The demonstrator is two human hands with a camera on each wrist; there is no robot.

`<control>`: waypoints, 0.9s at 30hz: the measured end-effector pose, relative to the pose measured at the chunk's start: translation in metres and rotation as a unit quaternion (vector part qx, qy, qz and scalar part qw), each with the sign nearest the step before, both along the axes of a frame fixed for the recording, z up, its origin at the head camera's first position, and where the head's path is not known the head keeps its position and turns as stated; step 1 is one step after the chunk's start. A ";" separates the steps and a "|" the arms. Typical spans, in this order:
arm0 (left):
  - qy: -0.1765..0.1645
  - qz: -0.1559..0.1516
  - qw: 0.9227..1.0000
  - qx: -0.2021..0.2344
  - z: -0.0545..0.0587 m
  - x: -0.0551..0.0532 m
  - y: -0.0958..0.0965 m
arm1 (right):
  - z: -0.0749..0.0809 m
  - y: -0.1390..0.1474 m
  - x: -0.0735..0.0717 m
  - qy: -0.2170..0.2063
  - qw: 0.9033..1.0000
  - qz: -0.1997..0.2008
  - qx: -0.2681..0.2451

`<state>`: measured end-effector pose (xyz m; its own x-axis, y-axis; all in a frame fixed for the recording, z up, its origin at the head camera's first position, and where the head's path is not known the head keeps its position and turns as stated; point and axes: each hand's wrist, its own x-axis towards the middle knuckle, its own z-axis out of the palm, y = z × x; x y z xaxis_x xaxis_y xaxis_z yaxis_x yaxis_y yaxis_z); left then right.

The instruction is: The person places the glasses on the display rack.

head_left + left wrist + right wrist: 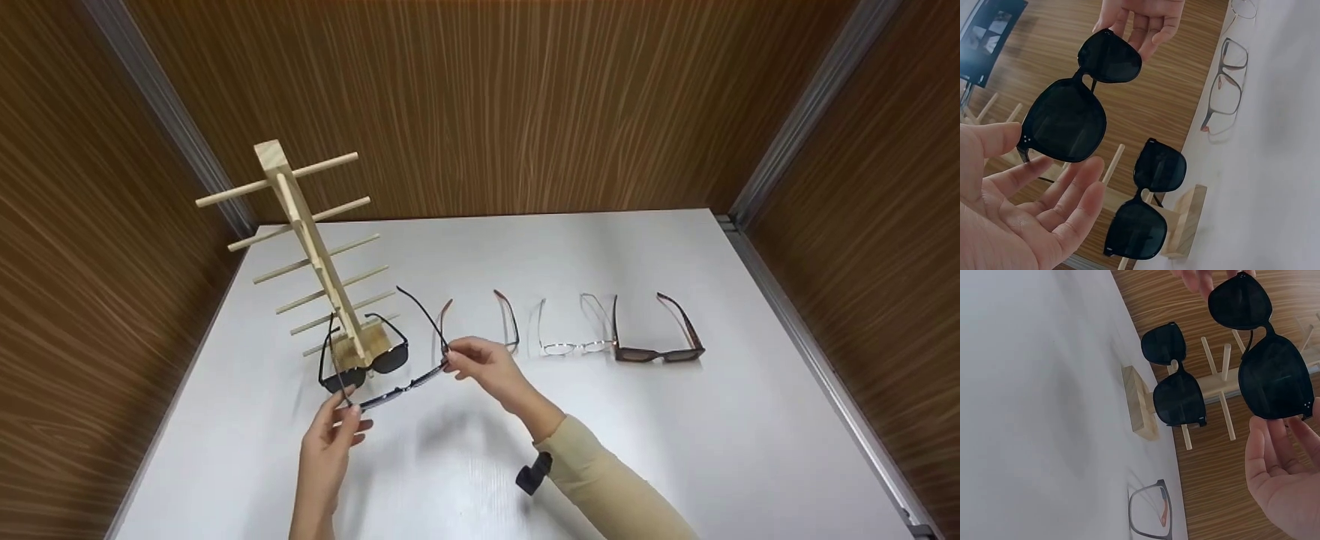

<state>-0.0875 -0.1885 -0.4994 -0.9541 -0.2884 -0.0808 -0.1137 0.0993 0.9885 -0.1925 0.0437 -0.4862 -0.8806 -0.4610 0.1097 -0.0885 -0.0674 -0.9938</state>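
At my left a wooden stand (319,255) rises from the white table (750,450), round pegs (341,209) jutting out to both sides. Low on it, near its foot, hangs a pair of dark sunglasses (390,359), lenses facing me. Close by is my left hand (326,442), thumb and fingers pinching one end of the black-framed sunglasses (1064,119), the other fingers spread beneath. I hold this pair up off the table, in front of the stand's foot and a little to its right, arms unfolded and pointing away from me. My right hand (491,367) pinches the opposite end between thumb and fingers. Behind it, on the table, are the clear glasses with reddish tips (1225,93), partly covered by that hand in my head view. A tan sleeve (607,480) covers my right forearm, a small black device (534,472) at its cuff. Farther right rest the thin wire glasses (559,349), and just beside them the thick-framed sunglasses (637,355); whether those two touch, I can't quite make out.
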 end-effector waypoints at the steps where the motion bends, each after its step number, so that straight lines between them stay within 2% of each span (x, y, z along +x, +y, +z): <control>1: -0.002 0.004 1.000 -0.001 0.000 0.000 -0.001 | -0.002 -0.002 -0.002 -0.006 1.000 -0.001 0.000; 7: -0.003 0.027 1.000 0.004 0.002 -0.006 -0.005 | -0.020 -0.015 -0.018 -0.036 0.999 -0.010 -0.009; 10: 0.002 0.035 0.999 0.000 0.003 -0.010 -0.007 | -0.023 -0.020 -0.023 -0.044 0.999 -0.020 -0.015; 18: 0.008 0.062 0.998 -0.008 0.007 -0.017 -0.015 | -0.017 -0.036 -0.031 -0.045 0.998 -0.037 -0.004; 27: 0.024 0.093 0.995 -0.008 0.007 -0.027 -0.020 | -0.009 -0.052 -0.045 -0.036 0.998 -0.045 0.036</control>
<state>-0.1149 -0.2085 -0.4927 -0.8865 -0.4617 -0.0304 -0.0845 0.0969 0.9917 -0.2376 -0.0082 -0.4950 -0.9232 -0.3842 0.0137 -0.0187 0.0092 -0.9998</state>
